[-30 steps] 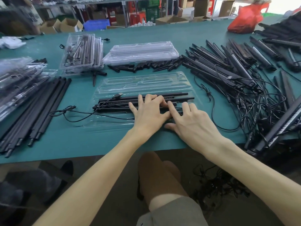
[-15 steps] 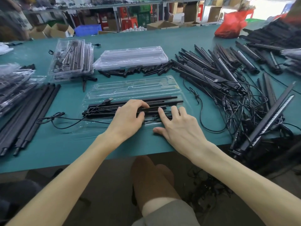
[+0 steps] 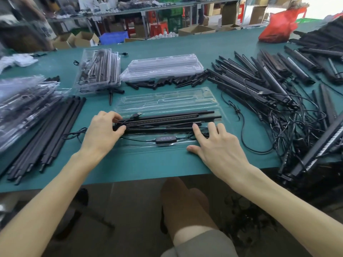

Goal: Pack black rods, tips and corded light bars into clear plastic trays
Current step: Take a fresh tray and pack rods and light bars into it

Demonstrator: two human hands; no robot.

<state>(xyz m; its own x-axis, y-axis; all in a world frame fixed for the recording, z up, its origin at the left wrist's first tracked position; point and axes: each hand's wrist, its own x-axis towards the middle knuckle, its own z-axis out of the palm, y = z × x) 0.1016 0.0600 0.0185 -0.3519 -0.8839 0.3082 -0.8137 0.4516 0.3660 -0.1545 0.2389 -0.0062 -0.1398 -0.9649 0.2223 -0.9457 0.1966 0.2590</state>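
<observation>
An open clear plastic tray (image 3: 167, 100) lies in front of me on the green table. Black rods and a corded light bar (image 3: 167, 118) lie lengthwise in its near half, with the cord's black switch box (image 3: 165, 139) in the front channel. My left hand (image 3: 104, 132) grips the left ends of the rods, fingers curled over them and thumb beneath. Flat on the tray's right end is my right hand (image 3: 215, 145), fingers spread over the cord and thumb on the table.
Loose black rods (image 3: 46, 134) lie at the left beside filled trays (image 3: 22, 106). More filled trays (image 3: 98, 71), a stack of empty trays (image 3: 161, 66) and black tips (image 3: 167, 82) lie behind. A tangle of corded light bars (image 3: 278, 93) covers the right side.
My left hand slid left from the tray's middle to the rods' left ends and curled round them. My right hand stayed on the right end, uncovering the switch box.
</observation>
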